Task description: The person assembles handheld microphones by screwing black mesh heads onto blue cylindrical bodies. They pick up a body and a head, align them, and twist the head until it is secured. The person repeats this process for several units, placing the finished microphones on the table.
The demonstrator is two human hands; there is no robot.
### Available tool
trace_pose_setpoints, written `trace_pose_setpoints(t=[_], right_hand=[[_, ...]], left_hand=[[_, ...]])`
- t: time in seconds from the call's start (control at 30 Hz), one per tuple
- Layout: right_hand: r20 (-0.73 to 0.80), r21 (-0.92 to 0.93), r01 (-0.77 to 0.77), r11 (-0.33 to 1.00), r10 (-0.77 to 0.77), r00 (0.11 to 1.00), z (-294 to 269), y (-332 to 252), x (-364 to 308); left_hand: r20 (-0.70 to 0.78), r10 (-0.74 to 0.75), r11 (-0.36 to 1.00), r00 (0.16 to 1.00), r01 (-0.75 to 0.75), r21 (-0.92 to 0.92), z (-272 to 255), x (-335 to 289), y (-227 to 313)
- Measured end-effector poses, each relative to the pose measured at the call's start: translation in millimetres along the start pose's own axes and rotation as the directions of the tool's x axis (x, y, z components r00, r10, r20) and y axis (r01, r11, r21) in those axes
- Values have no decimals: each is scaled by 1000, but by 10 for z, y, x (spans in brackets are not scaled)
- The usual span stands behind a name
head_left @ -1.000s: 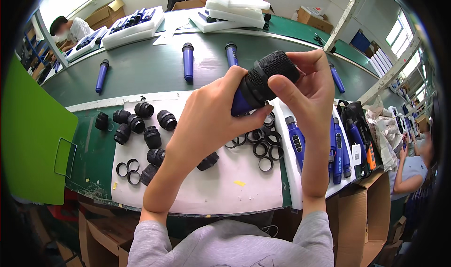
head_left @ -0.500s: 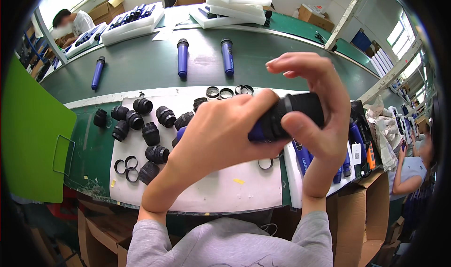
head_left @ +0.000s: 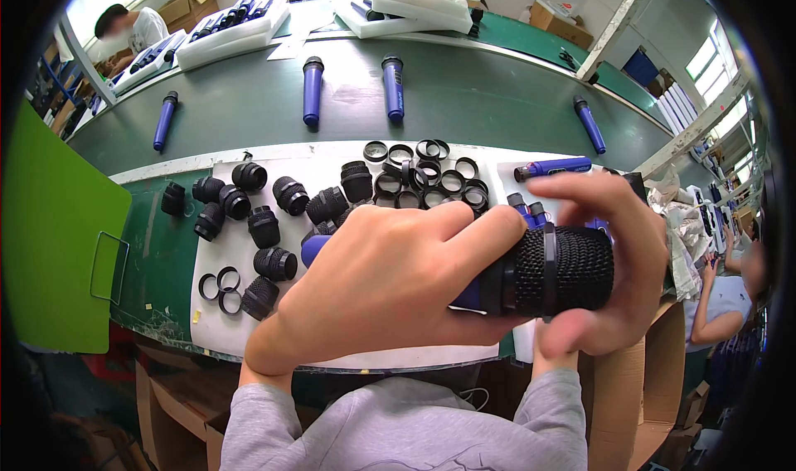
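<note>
My left hand (head_left: 398,284) is closed round the blue body of a microphone (head_left: 313,250), held tilted nearly level above the mat. Most of the body is hidden by that hand; its rounded blue end shows on the left. On the right is its black mesh head (head_left: 583,268), with a black ring (head_left: 550,269) round the middle. My right hand (head_left: 634,264) curves about the mesh head with fingers and thumb apart. A gap shows between its forefinger and the mesh, while the blurred thumb is at the lower edge.
Several black mesh heads (head_left: 264,226) lie on the white mat (head_left: 390,359) at left. Loose black rings (head_left: 452,181) cluster behind my hands. Blue microphones (head_left: 312,94) lie on the green bench beyond; others rest at right. A green panel (head_left: 62,247) stands at left. Other people work nearby.
Both hands and the microphone have come lower and to the right. My right hand has shifted round the mesh head, whose ring now shows plainly. Another microphone has appeared on the far bench at right.
</note>
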State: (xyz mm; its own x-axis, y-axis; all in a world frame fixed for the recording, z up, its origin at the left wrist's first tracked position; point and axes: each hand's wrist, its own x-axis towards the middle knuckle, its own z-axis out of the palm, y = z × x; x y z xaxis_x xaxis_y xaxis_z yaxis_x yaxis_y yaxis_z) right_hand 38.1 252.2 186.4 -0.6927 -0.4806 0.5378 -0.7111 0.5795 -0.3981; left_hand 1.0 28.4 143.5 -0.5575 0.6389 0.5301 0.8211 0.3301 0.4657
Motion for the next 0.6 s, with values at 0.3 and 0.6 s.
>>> trace_pose_setpoints(t=[0.3, 0.6], right_hand=[[86, -3, 126, 992, -125, 988, -98, -179, -85], [81, 19, 146, 989, -147, 986, -152, -192, -210]], left_hand=[[175, 53, 984, 983, -22, -175, -87, -75, 70], [183, 115, 968, 976, -69, -241, -117, -87, 119]])
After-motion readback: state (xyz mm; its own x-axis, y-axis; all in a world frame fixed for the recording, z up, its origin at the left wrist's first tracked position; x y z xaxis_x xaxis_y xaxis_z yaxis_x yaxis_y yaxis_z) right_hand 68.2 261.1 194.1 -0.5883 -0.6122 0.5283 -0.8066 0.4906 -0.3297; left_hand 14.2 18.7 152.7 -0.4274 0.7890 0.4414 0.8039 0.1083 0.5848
